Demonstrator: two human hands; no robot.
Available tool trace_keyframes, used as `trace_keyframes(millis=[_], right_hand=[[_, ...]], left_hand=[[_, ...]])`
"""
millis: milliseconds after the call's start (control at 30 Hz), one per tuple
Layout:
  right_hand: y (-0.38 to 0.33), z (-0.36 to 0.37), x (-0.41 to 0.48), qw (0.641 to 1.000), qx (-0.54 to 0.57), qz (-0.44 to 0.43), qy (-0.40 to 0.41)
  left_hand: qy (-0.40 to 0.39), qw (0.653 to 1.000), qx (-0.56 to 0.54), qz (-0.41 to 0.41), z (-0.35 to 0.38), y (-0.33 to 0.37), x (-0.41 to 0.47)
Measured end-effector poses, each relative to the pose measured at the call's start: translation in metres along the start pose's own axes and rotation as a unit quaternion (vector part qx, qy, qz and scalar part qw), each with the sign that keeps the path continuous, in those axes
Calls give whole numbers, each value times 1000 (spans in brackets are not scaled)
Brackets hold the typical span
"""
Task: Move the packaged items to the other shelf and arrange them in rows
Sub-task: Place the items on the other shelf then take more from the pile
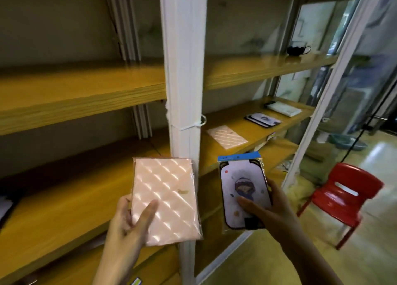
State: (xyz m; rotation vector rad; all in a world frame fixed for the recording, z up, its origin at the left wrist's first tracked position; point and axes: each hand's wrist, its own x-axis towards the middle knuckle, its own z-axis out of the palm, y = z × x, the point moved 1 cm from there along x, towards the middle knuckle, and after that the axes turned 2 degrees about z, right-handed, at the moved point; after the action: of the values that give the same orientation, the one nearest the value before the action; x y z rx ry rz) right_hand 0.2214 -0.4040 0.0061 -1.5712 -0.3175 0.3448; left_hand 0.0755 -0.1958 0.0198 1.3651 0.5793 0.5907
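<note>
Yellow wooden shelves (75, 91), pink quilted pack (165, 188) pinched in left hand (126, 226), cartoon pack (242, 181) gripped in right hand (272, 211)

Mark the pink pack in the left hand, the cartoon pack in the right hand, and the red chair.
pink pack (165, 201), head view, centre of front face.
cartoon pack (243, 186), head view, on the printed figure.
red chair (337, 205), head view, on the seat.

A red plastic chair (341, 201) stands at four o'clock on a glossy floor (378, 162), with a grey-green basin (341, 142) near it at three o'clock. A white post (182, 70) runs down from twelve o'clock, a white tie (194, 124) looped around it.
</note>
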Motion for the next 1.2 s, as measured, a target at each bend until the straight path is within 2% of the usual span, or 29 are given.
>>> trace_keyframes(millis=[233,467,867,1200], right_hand=[[0,-93,33,1000,-1,-1,-4],[4,-143,73,1000,1,16,-19],[22,-182,189,997,-48,37,-47],[15,-202,309,996,-47,31,-71]], left_hand=[[1,1000,-6,11,103,-22,-7],[-7,999,-26,-30,171,-42,38],[22,1000,13,1,254,-69,177],[35,991,107,-68,295,-84,265]])
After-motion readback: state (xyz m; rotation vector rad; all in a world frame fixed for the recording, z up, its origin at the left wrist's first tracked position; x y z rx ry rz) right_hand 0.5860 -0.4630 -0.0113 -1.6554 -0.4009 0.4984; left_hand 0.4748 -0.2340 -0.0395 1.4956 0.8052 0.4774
